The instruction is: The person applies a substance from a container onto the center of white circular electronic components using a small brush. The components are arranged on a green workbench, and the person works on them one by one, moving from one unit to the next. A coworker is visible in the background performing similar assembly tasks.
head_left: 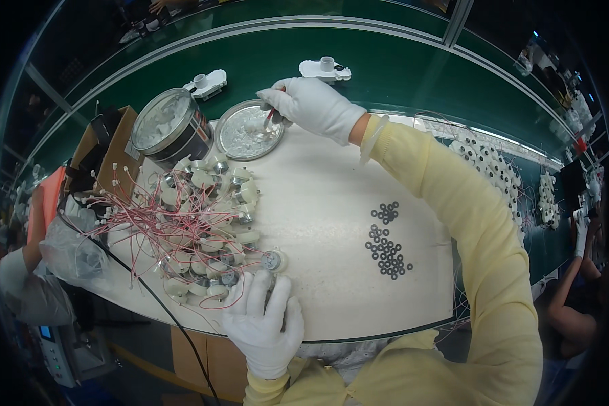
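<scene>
My right hand [311, 108], in a white glove, is closed at the far side of the table around a small thin tool [270, 117] with a reddish part. The tool's lower end is over a round metal lid [233, 155] that bears whitish, glossy paste; its exact kind is hard to make out. My left hand [264, 328], also gloved, rests at the near edge with fingers stretched apart. Its fingertips are close beside a small round motor [273, 261] at the edge of a heap of motors [203, 254] with red and white wires.
Behind the heap stand a tin of whitish paste [172, 132] and a cardboard box [118, 152]. Several dark rings [388, 257] lie on the right half of the white tabletop [318, 203]. Two white housings [326, 69] [206, 84] sit on the green surface; a black cable [149, 287] crosses the front left.
</scene>
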`<state>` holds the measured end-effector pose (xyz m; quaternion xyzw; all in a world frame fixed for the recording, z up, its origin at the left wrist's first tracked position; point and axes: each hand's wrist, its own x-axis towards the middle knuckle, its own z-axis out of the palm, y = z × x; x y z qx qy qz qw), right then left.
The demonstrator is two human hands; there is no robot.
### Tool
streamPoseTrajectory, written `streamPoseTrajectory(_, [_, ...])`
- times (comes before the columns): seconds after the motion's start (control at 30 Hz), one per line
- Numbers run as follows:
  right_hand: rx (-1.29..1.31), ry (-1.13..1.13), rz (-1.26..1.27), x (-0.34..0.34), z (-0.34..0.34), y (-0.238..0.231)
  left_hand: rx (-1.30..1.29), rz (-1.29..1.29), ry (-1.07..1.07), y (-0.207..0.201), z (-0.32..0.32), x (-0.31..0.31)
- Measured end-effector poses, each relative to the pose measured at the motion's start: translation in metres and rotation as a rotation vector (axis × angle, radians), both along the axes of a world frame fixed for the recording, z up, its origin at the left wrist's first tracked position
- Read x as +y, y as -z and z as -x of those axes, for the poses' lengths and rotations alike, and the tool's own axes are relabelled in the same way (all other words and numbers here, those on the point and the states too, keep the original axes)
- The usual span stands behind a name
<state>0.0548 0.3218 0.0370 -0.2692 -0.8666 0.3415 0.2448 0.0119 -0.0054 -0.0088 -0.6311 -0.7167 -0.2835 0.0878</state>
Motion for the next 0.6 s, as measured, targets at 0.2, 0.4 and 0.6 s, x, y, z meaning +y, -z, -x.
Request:
streamPoseTrajectory(0.2, [-0.081,0.044,-0.001,0.005,0.003,0.0,-0.005,-0.009,0.017,-0.003,0.0,0.004])
streamPoseTrajectory(0.4, [0.203,0.045,0.25,-0.021,-0.09,-0.088,-0.017,0.095,0.013,-0.001,-0.002,0.001])
streamPoseTrajectory(0.6, [0.285,0.482,0.184,-0.027,-0.282,-0.097,0.102,-0.026,0.065,-0.021,-0.008,0.016])
